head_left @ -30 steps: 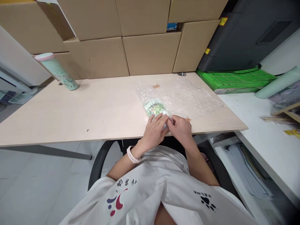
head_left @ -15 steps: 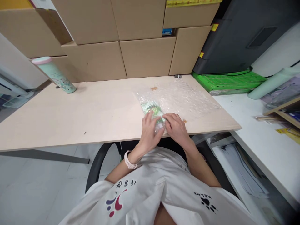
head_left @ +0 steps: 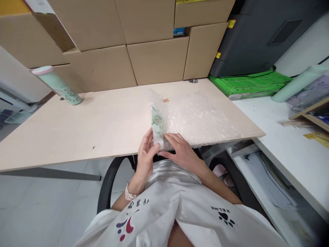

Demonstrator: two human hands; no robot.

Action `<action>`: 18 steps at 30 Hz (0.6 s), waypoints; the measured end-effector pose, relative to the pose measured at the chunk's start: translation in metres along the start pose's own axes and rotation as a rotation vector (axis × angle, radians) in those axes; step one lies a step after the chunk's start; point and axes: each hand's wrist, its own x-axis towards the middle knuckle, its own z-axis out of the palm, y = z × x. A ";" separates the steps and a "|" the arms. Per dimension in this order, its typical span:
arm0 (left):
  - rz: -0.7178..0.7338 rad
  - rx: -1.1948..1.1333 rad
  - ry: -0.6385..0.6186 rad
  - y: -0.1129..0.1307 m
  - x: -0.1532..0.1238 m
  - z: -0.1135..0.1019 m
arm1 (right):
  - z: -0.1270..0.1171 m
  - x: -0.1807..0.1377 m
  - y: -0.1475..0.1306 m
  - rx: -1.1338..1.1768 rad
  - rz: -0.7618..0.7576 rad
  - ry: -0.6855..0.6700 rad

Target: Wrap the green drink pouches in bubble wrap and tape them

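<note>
A green-and-white patterned item (head_left: 158,124) lies in clear bubble wrap near the table's front edge; its exact kind is hard to tell through the plastic. My left hand (head_left: 146,156) grips the near left side of this bundle, thumb and fingers curved round it. On the bundle's right side, my right hand (head_left: 181,151) has its fingers on the plastic and its thumb below, at the table edge. From there the loose sheet of bubble wrap (head_left: 203,116) spreads flat to the right. A thin flap of plastic stands up beyond the bundle's far end.
A mint tumbler (head_left: 63,87) with a pink lid stands at the back left of the table (head_left: 108,120). Cardboard boxes (head_left: 158,61) line the back. A green box (head_left: 252,84) lies at the right, beneath a dark case (head_left: 254,44). A white side desk (head_left: 290,137) adjoins on the right.
Both hands have shifted left with the patterned item, which has turned more upright in view and narrowed within its plastic. My left hand has moved from on top of it to its left side.
</note>
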 end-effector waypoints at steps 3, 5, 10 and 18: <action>0.203 0.343 -0.103 -0.009 -0.002 0.013 | -0.004 -0.002 0.003 -0.035 -0.018 -0.003; 0.347 0.541 -0.184 -0.013 0.003 0.020 | -0.006 -0.004 0.007 -0.024 -0.028 -0.005; 0.561 0.847 -0.272 -0.022 0.022 0.033 | -0.003 -0.014 0.016 -0.093 0.001 0.024; 0.507 1.205 -0.341 -0.019 0.033 0.068 | -0.018 -0.045 0.022 -0.215 0.026 -0.130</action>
